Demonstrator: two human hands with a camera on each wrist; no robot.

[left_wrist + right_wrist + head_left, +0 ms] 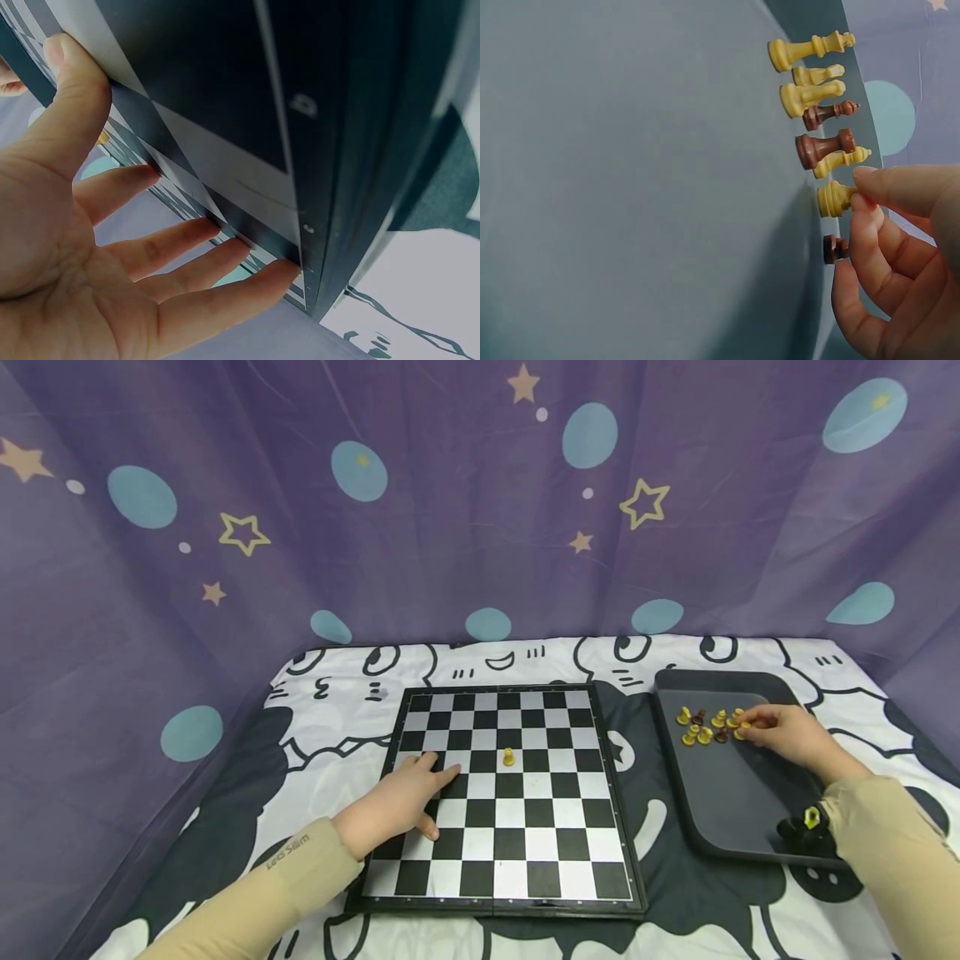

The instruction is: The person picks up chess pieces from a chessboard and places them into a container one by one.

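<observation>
A black-and-white chessboard [510, 814] lies on the cloth, with one small yellow chess piece [508, 757] upright on it. My left hand [401, 802] rests at the board's left side, fingers spread and nothing held. In the left wrist view, those fingertips [281, 274] lie at the squares near the border. Over the grey tray [738, 810], my right hand [798, 739] pinches the top of a yellow chess piece [831, 199] between thumb and finger. Its exact kind is hidden by the fingers. Beside it stand a yellow king [799, 52], a brown rook [817, 150] and several other pieces.
The tray is to the right of the board, its raised rim [670, 768] along the near side to the board. A patterned black-and-white cloth [337, 710] covers the table. A purple curtain [450, 552] hangs behind. A black device [806, 831] sits by the right wrist.
</observation>
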